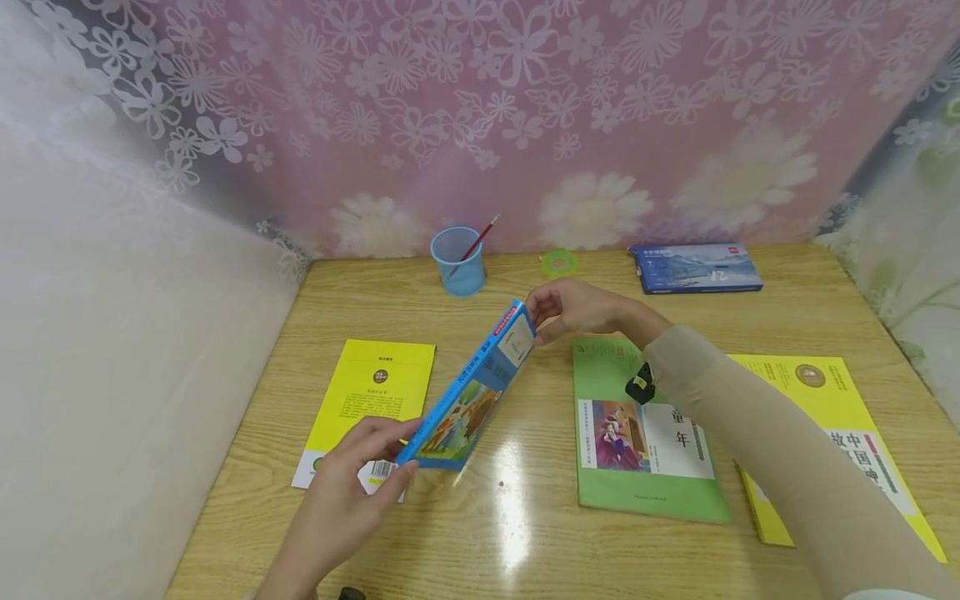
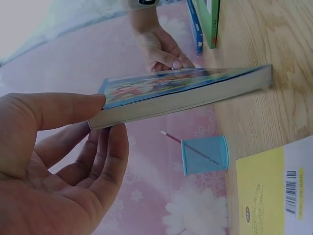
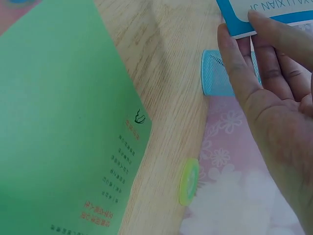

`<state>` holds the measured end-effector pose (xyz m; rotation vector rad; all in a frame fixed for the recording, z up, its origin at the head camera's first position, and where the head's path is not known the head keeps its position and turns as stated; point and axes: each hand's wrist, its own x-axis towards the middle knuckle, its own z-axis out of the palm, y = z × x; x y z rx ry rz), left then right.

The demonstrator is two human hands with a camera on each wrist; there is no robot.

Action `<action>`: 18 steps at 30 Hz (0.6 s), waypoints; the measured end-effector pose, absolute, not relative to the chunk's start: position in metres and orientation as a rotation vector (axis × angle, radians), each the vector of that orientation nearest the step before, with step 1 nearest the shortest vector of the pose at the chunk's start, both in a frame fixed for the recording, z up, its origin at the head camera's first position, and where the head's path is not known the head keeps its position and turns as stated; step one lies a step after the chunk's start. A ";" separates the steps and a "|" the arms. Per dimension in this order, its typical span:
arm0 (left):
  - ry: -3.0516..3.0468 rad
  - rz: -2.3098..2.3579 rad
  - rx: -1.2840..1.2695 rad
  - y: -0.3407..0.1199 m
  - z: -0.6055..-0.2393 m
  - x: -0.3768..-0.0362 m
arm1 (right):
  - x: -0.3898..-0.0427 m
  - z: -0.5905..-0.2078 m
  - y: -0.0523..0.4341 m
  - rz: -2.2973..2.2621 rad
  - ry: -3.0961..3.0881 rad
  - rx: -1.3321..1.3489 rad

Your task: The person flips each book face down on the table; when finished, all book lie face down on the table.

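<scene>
Nearest the head camera, the left hand [image 1: 352, 492] pinches the near corner of the blue book [image 1: 471, 390], thumb on the cover, fingers beneath. Its long axis runs from 7 o'clock up to 1 o'clock, raised and tilted above the table [image 1: 525, 533]. At the far end the right hand [image 1: 577, 308] pinches the top corner. Both grips sit on opposite ends; a green book [image 1: 645, 433] lies at 3 o'clock.

Both hands are raised above the table, the left hand [image 1: 352, 483] near, the right hand [image 1: 581, 310] farther, fingers pinching.
</scene>
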<state>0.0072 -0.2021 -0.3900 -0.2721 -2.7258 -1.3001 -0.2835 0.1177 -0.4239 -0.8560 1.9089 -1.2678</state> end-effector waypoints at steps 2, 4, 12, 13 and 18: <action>-2.701 -1.267 -0.306 -0.201 -0.391 0.008 | -0.283 -0.424 0.118 -1.282 1.899 -0.852; -2.670 -1.234 -0.349 -0.199 -0.392 0.008 | -0.283 -0.424 0.118 -1.288 1.892 -0.859; -2.564 -0.965 -0.592 -0.194 -0.401 0.008 | -0.282 -0.426 0.119 -1.305 1.937 -0.925; -2.557 -0.931 -0.625 -0.194 -0.402 0.008 | -0.282 -0.428 0.119 -1.309 1.949 -0.935; -2.536 -0.809 -0.767 -0.192 -0.406 0.005 | -0.281 -0.435 0.118 -1.323 2.026 -0.968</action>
